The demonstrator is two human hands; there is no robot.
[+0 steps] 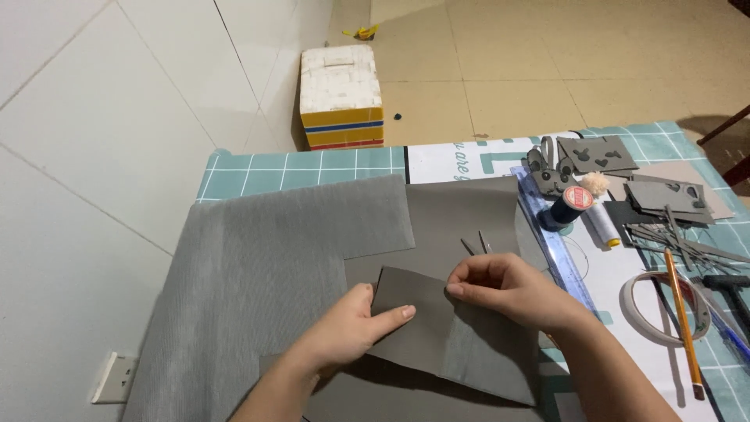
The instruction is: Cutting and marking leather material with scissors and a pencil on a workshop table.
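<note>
Teal grid-patterned table (328, 160), grey fabric (258, 266), thread spools (587, 209), pencil (682, 320)

Spools (587, 209), ruler (551, 234) and pencil (682, 320) crowd the right; left lies open.

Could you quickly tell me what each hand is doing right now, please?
Left hand: holding the grey fabric piece flat.
Right hand: closed, pinching the piece's top edge.
</note>
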